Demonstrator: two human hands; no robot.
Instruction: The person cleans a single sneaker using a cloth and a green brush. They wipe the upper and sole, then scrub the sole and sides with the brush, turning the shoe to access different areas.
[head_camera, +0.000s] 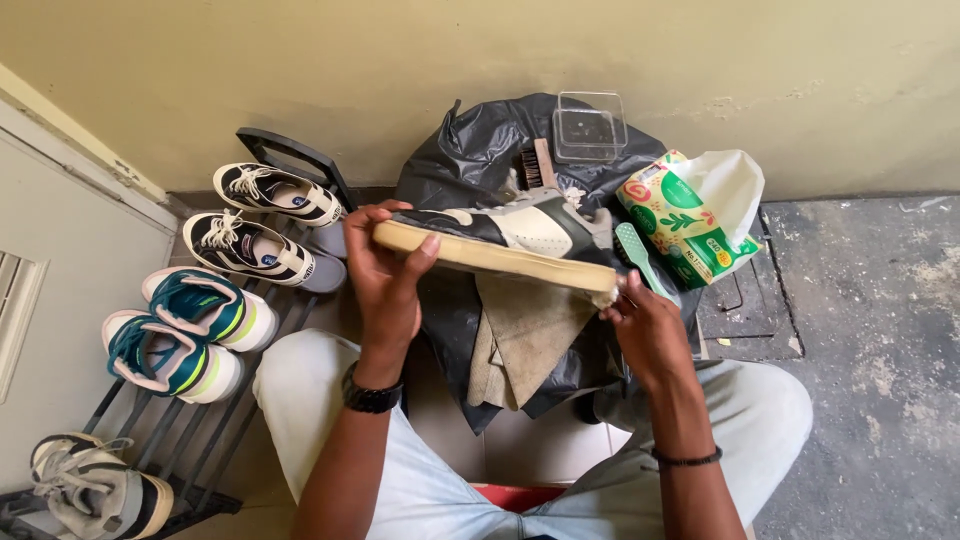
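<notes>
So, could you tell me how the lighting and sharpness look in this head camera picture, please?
Head view: soft, even daylight with no glare; the sneaker held by the left hand and right hand is sharp. The black plastic bag shows mild sheen. Faint shadows lie under the shoe rack. The edges bend a little from the wide lens.

green floral wipes pack (680, 222) (white top) by wall.

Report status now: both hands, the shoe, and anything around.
Left hand grips sneaker toe end. Right hand at heel end. Tan cloth and black bag beneath.
</notes>
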